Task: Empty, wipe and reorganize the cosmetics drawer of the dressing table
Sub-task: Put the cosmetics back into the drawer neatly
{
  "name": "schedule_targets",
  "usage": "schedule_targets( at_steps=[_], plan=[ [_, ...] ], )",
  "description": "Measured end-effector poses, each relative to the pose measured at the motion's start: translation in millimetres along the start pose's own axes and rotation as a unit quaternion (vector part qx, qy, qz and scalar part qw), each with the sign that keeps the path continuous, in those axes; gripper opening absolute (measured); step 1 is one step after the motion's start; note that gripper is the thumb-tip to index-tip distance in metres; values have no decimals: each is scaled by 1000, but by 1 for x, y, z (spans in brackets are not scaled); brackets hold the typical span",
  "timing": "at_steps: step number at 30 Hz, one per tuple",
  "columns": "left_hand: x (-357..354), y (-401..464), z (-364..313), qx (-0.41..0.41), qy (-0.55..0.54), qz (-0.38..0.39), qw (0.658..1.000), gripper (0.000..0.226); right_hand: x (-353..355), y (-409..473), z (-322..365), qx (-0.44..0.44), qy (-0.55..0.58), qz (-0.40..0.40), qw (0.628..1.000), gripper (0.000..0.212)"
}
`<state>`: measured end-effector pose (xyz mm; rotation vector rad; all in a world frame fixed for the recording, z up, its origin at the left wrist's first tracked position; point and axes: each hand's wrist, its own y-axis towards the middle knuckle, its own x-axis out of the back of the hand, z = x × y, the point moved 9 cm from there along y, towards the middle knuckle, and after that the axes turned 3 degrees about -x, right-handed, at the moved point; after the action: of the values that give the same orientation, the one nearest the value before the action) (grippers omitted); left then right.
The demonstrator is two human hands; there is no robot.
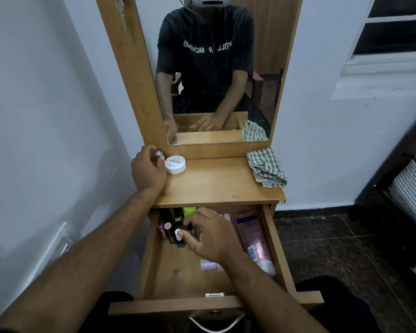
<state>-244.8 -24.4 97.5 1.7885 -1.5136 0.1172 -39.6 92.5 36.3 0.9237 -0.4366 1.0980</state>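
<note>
The drawer [269,239] stood pulled out under the tabletop [216,181]. The left hand [147,169] held a small silver-capped bottle [158,153] pinched in curled fingers at the tabletop's back left corner, just beside a white round tin [175,164]. The right hand [208,233] reached into the drawer, its thumb and fingertips closing round a white-capped bottle [178,234] among dark upright ones. A pink tube [255,241] lay along the right wall.

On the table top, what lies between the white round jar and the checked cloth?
Nothing: the head view shows only bare wooden table top between the white round jar and the checked cloth.
</note>
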Motion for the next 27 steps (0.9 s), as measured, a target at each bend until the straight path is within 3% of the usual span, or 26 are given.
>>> schedule_targets(
  at_steps=[12,19,27],
  plan=[
    [83,-55,-18,-26,-95,-14,995,22,15,0,-1,-16,4,-61,998,21],
    [98,-126,-22,-94,-20,109,989,25,38,-1,-4,-45,58,-120,990,8],
    [73,-169,-4,-94,90,230,964,22,44,-4,-3,-55,86,-125,987,8]
  ],
)
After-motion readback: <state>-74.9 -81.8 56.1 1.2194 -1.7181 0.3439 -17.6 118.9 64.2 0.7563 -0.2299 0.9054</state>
